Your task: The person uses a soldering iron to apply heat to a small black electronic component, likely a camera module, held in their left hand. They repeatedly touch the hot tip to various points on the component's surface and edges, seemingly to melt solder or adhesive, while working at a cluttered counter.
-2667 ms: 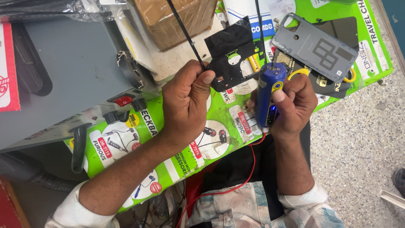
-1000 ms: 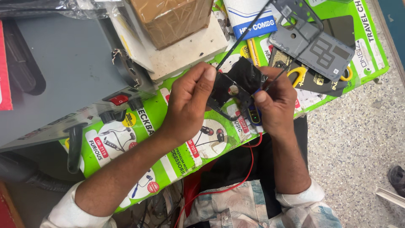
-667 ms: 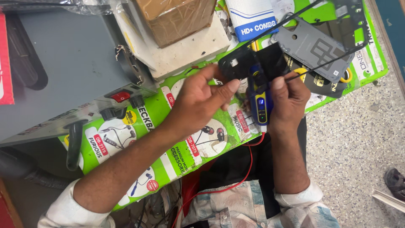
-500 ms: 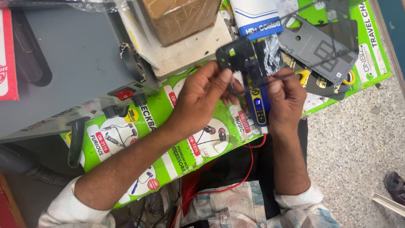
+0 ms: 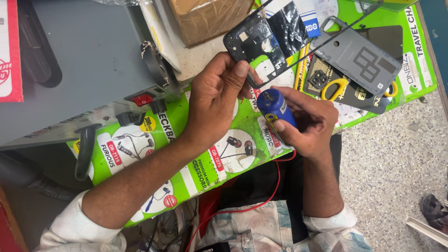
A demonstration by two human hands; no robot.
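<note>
Left hand (image 5: pixel 215 100) has its thumb and fingertips pinched on the lower edge of a black phone frame (image 5: pixel 254 44), the kind with the camera cutouts and bare insides showing, so it's clearly closed on that. The frame sits tilted, its far end resting up by the cardboard box (image 5: pixel 205 16) and a shiny black film piece (image 5: pixel 289 21) lying right against it.

Right hand (image 5: pixel 308 123) is wrapped around a blue cylindrical tool (image 5: pixel 275 108) with a yellow label, fingers curled tight, thumb along the side. The tool's top end points up toward the frame, just below it, pretty much next to the left thumb. Can't tell what kind of tip it has, that part's hidden.

A red wire (image 5: pixel 261 200) loops down from under the right hand toward the lap.

Further out: a grey phone back cover (image 5: pixel 361 58) lies to the right of the frame, partly over yellow-handled scissors (image 5: pixel 333 88). Everything sits on a green printed mat (image 5: pixel 205 163) with earphone pictures. On the left there's a grey metal box (image 5: pixel 93 70) with a red switch (image 5: pixel 141 99) and black knobs.
</note>
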